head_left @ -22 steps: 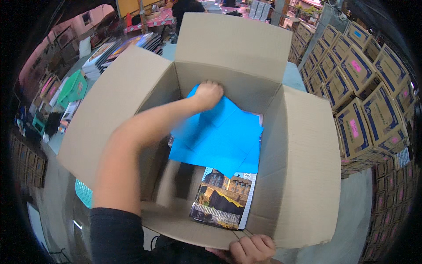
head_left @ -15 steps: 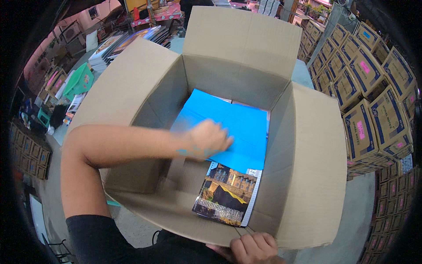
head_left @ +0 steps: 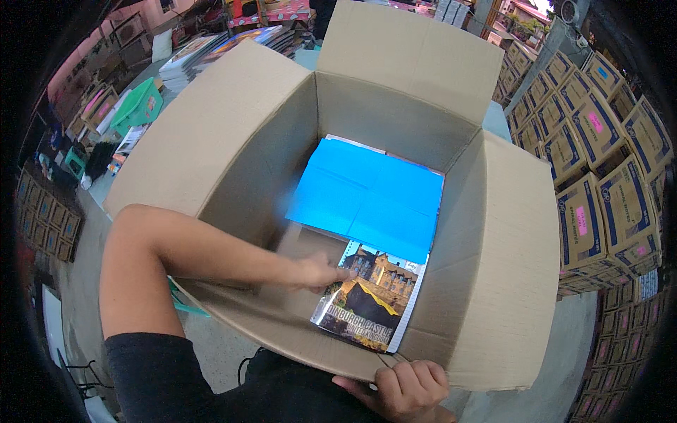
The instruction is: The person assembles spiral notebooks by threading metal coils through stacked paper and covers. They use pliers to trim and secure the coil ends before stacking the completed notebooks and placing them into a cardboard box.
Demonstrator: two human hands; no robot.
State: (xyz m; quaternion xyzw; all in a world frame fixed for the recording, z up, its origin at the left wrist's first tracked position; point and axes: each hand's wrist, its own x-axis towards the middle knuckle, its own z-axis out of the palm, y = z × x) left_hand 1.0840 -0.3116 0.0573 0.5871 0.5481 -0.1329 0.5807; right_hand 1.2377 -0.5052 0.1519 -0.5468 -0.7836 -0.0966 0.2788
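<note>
A spiral notebook point(head_left: 367, 299) with a castle photo on its cover lies near the front of a big open cardboard box point(head_left: 508, 275). At its wire-bound left edge is my left hand point(head_left: 321, 273), fingertips over the cover. That hand is partly smeared by motion, so its grip cannot be made out. Farther back, a creased bright blue sheet point(head_left: 374, 190) covers other notebooks or papers, whose edges peek out behind it. My right hand point(head_left: 412, 388) is closed around the box's near rim, with its knuckles up.
The box's flaps stand spread at the back, left and right. Many stacked cartons point(head_left: 585, 141) fill the right side. Beyond the left flap are a green plastic basket point(head_left: 139, 106) and piles of printed books point(head_left: 190, 63). More cartons point(head_left: 46, 218) stand at far left.
My left hand has moved from above the blue sheet toward me, down to the notebook's left edge. The right hand stays on the rim. The view has shifted slightly.
</note>
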